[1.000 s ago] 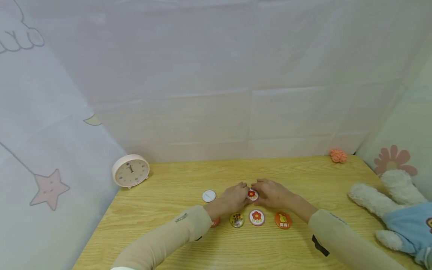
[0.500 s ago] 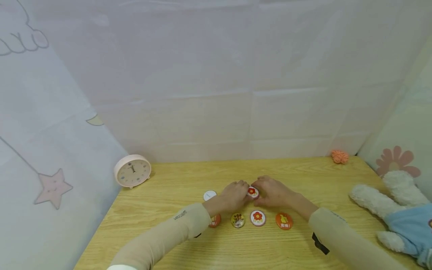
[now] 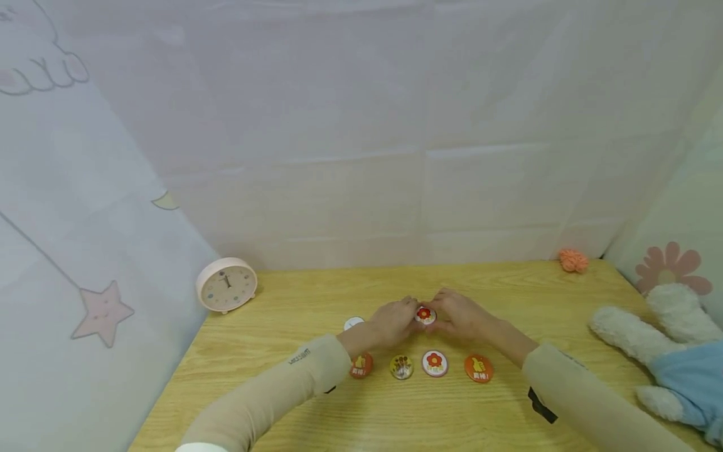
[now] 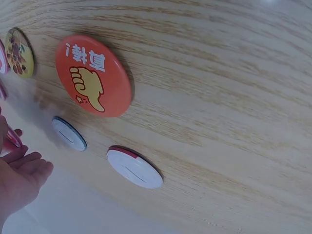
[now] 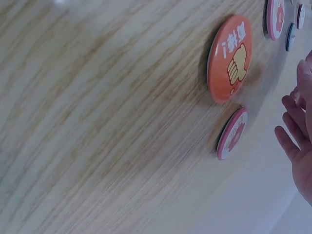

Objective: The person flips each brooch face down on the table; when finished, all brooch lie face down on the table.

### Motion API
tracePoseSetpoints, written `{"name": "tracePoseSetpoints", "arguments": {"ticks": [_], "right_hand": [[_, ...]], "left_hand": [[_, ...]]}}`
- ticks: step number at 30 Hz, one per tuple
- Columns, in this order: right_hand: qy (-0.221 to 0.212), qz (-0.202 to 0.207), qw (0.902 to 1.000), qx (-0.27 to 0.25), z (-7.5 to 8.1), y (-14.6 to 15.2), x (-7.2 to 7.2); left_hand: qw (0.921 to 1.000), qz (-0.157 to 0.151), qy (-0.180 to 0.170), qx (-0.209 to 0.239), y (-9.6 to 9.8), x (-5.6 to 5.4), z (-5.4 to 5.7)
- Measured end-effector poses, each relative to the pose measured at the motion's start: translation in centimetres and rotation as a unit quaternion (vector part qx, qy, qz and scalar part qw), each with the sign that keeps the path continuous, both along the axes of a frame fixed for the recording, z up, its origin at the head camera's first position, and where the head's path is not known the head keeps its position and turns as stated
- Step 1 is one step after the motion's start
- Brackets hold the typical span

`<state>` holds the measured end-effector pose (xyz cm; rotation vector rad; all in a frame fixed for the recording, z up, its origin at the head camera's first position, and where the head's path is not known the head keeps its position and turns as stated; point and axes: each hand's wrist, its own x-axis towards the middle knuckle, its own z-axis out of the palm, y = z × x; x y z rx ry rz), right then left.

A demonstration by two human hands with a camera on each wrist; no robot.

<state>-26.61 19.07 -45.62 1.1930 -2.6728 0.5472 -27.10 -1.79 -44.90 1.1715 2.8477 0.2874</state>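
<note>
Over the last second the held badge has shifted slightly farther out from the flower badge, and its red-flower face now shows more fully. Left hand pinches its left edge; right hand pinches its right edge, spare fingers spread in the right wrist view. Gold badge and orange badge lie as before. Judgement: two-handed handling in progress, badge not yet released.

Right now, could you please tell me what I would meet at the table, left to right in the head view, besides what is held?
Pale pink round clock, orange round thumbs-up badge, yellow round patterned badge, white round red-flower badge, second orange round thumbs-up badge, small coral ruffled object, white plush toy in blue clothing.
</note>
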Motion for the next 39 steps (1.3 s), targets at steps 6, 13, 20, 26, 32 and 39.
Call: {"name": "tracePoseSetpoints", "arguments": {"ticks": [6,13,20,26,32,39], "right_hand": [[0.034,0.028,0.9985,-0.031,-0.1,0.1,0.0],[0.0,-0.027,0.9949,-0.097,0.2,-0.2,0.1],[-0.07,-0.04,0.9796,-0.184,0.2,-1.2,-0.2],[-0.123,-0.065,0.965,-0.223,0.1,-2.1,0.0],[-0.139,-0.09,0.9603,-0.224,0.6,-2.7,0.4],[-0.141,-0.122,0.958,-0.218,0.8,-2.8,0.5]], "left_hand": [[0.9926,0.002,-0.095,0.076,-0.9,-0.3,0.7],[0.9933,0.0,-0.08,0.083,-0.9,-0.2,0.9],[0.998,0.008,0.021,0.059,-0.8,0.1,0.4],[0.9933,0.026,0.102,0.047,-0.9,0.1,0.1],[0.9869,0.038,0.155,0.027,-0.8,-0.1,0.0],[0.9859,0.055,0.157,0.017,-0.5,-0.1,0.0]]}}
